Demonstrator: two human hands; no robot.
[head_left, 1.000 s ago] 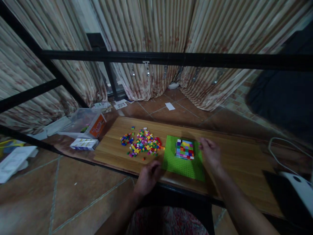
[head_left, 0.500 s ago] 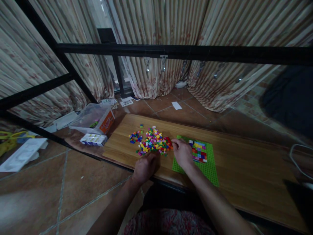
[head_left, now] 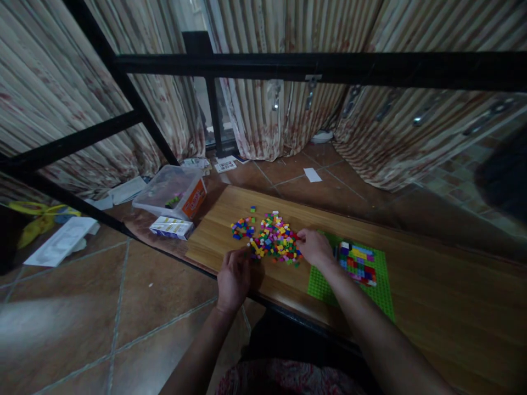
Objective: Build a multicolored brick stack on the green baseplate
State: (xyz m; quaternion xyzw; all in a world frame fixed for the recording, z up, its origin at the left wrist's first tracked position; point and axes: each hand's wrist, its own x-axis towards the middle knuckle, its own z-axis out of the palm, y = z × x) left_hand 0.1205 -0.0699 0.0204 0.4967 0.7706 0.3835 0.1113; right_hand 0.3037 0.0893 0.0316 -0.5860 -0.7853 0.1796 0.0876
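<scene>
A heap of small coloured toy bricks (head_left: 275, 236) lies on the wooden tabletop. At its front left edge is my left hand (head_left: 234, 278), fingers curled together beside yellow bricks; whatever they hold is hidden. My right hand (head_left: 316, 249) reaches over the left side of a green baseplate (head_left: 385, 280). Its fingertips are pinched at the heap's right edge, by red bricks, and I cannot make out what is between them. A block of multicoloured bricks (head_left: 358, 264) is set in rows on the baseplate, right of my right forearm.
Left of the heap sits a smaller brick cluster (head_left: 242, 227), with a lone blue-green brick (head_left: 253, 209) behind it. A clear plastic bin (head_left: 168, 189) and a small white-purple box (head_left: 172, 227) stand beyond the table's left end. A black metal rail (head_left: 288, 67) crosses behind the table.
The view has swung, shifting the scene to the right. Relative to the heap, my left hand has moved left along its front edge. My right hand has shifted slightly away from the brick block.
</scene>
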